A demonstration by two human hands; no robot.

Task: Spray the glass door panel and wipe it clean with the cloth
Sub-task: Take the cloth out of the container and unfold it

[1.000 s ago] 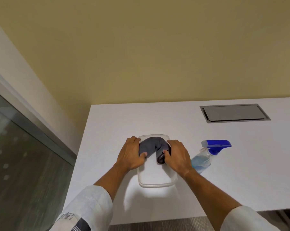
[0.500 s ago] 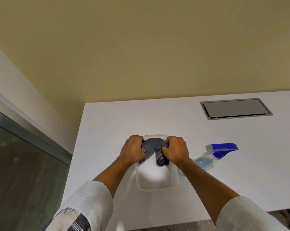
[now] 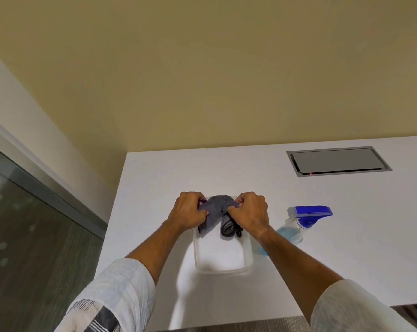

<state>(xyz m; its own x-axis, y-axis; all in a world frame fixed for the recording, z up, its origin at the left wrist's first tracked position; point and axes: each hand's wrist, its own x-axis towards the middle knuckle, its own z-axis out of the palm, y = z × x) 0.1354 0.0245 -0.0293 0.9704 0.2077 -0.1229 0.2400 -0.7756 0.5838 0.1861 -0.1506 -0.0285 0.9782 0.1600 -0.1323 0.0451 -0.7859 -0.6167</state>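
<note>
Both hands grip cloth (no labels legible).

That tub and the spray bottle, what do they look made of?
The tub looks like clear glossy plastic: the white table shows through its walls. The spray bottle seems to be clear plastic too, with blue liquid visible inside, and has an opaque blue trigger head.

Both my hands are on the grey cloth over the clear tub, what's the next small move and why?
Probably lift the cloth clear of the tub. Left hand and right hand both grip it, bunched over the tub's far end, while the spray bottle lies untouched on the table.
</note>
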